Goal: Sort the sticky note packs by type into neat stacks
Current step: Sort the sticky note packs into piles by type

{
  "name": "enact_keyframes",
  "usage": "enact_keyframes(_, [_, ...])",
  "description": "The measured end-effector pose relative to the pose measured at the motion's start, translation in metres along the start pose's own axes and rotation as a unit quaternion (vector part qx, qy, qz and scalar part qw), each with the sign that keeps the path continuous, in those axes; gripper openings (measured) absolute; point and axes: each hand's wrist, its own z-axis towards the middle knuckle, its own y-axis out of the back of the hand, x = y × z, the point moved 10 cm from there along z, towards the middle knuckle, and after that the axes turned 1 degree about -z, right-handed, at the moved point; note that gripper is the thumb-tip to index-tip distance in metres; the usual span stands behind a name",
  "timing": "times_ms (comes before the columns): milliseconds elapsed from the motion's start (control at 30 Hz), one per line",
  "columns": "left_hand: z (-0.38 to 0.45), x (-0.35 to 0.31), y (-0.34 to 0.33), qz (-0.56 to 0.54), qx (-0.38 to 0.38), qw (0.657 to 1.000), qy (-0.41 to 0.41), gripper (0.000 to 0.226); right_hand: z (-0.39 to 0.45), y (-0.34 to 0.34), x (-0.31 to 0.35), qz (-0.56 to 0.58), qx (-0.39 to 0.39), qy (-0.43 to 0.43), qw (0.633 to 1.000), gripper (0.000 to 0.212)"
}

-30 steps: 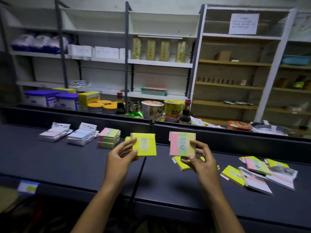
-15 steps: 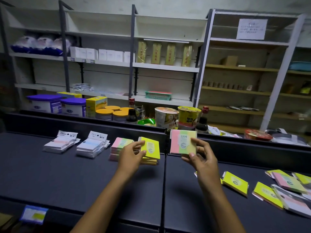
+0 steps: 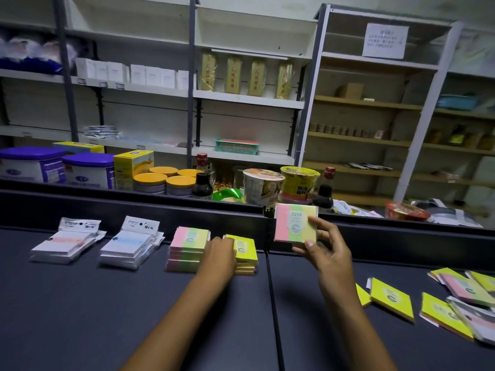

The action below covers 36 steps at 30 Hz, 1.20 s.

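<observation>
The right hand [image 3: 325, 253] holds its grip pinched on a striped 2209 pack [image 3: 294, 223], whose matching stack [image 3: 187, 249] lies down-left across the bench [image 3: 80, 317], beyond the left hand [image 3: 218, 253] pressing the yellow stack [image 3: 245, 254].

The left hand [image 3: 218, 254] hides part of the yellow stack [image 3: 245, 255]; its fingers are unseen.
</observation>
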Motion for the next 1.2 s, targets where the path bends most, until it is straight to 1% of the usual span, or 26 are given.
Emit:
enact_keyframes(133, [-0.004, -0.010, -0.011, 0.122, 0.018, 0.992, -0.013, 0.022, -0.001, 0.003, -0.002, -0.008, -0.004, -0.004, 1.000, 0.041])
enact_keyframes(233, [-0.007, -0.014, -0.013, 0.161, 0.025, 0.987, -0.003, 0.026, -0.005, 0.008, 0.002, -0.015, -0.001, -0.009, 1.000, 0.041])
enact_keyframes(333, [-0.010, -0.017, -0.008, 0.146, 0.017, 0.989, -0.006, 0.023, -0.011, 0.019, 0.008, -0.011, -0.004, -0.013, 1.000, 0.039])
enact_keyframes(400, [-0.014, -0.021, 0.003, 0.106, -0.012, 0.994, -0.024, 0.022, -0.016, 0.026, 0.014, -0.010, -0.007, -0.013, 1.000, 0.039])
enact_keyframes(500, [-0.028, -0.029, 0.026, 0.033, -0.051, 0.996, -0.068, 0.027, -0.021, 0.031, 0.021, -0.015, 0.003, -0.015, 1.000, 0.039])
enact_keyframes(600, [-0.043, -0.032, 0.044, 0.046, -0.043, 0.992, -0.110, 0.030, -0.026, 0.028, 0.022, -0.006, 0.014, -0.019, 1.000, 0.038])
enact_keyframes(800, [-0.073, -0.004, 0.095, 0.103, -0.084, 0.986, -0.101, 0.025, -0.040, -0.010, 0.012, -0.004, 0.048, -0.033, 0.998, 0.030])
enact_keyframes(933, [-0.078, 0.029, 0.120, 0.139, -0.088, 0.984, -0.075, 0.027, -0.043, -0.046, 0.008, -0.013, 0.069, -0.027, 0.997, 0.028])
enact_keyframes(1033, [-0.071, 0.057, 0.134, 0.154, -0.081, 0.983, -0.050, 0.030, -0.036, -0.074, 0.006, -0.048, 0.084, -0.013, 0.995, 0.028])
enact_keyframes(1200, [-0.052, 0.101, 0.141, 0.156, -0.068, 0.985, -0.034, 0.034, -0.018, -0.117, -0.005, -0.102, 0.073, 0.004, 0.992, 0.022])
